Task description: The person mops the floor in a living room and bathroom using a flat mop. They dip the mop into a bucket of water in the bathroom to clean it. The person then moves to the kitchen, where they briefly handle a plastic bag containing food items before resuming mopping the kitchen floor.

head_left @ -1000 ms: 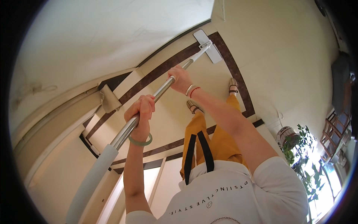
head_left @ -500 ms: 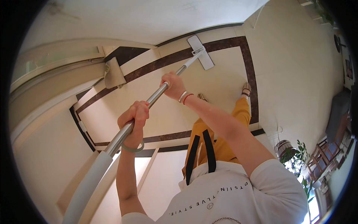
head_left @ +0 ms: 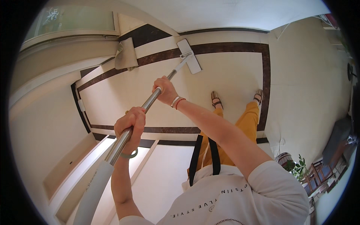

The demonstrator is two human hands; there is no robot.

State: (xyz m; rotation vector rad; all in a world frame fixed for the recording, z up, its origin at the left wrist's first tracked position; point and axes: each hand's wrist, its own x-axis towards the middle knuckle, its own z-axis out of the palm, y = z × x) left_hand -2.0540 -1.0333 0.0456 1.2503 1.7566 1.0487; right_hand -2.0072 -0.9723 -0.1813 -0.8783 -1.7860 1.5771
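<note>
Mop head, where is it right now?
Head view, upper middle: the mop head lies across the dark floor border, right of the beige cloth.

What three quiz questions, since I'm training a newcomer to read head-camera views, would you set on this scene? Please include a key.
1. Which hand grips the mop pole nearer the flat mop head?
A) Left
B) Right
2. True or false: the green bangle is on the left wrist.
3. Fill in the colour: the flat mop head lies across a ____ band on the pale floor.

Key:
1. B, the right hand
2. True
3. Dark brown
</note>
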